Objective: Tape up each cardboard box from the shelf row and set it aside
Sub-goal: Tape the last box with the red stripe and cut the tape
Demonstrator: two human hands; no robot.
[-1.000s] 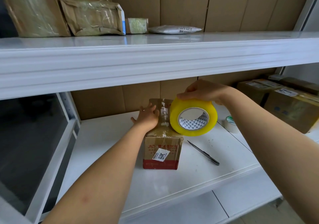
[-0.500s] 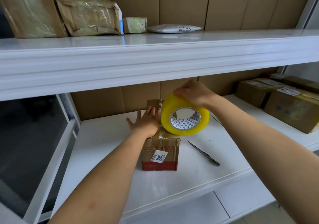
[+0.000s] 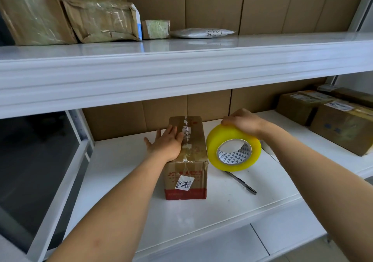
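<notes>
A small brown cardboard box (image 3: 191, 173) with a red band and a white label stands on the white lower shelf (image 3: 201, 217). Torn white tape runs along its top seam. My left hand (image 3: 167, 142) lies flat on the left half of the box top, fingers straight. My right hand (image 3: 242, 121) grips the top of a big yellow tape roll (image 3: 232, 150), held upright just right of the box, with its lower edge close to the shelf.
A dark knife (image 3: 242, 183) lies on the shelf under the roll. Taped boxes (image 3: 343, 128) sit at the right of the lower shelf. The upper shelf (image 3: 181, 63) carries wrapped parcels (image 3: 66, 17) and a grey mailer bag (image 3: 201, 33). Cardboard sheets line the back.
My right hand has carried the tape roll from over the box top to the box's right side and lower. My left hand has stayed pressed on the box top.
</notes>
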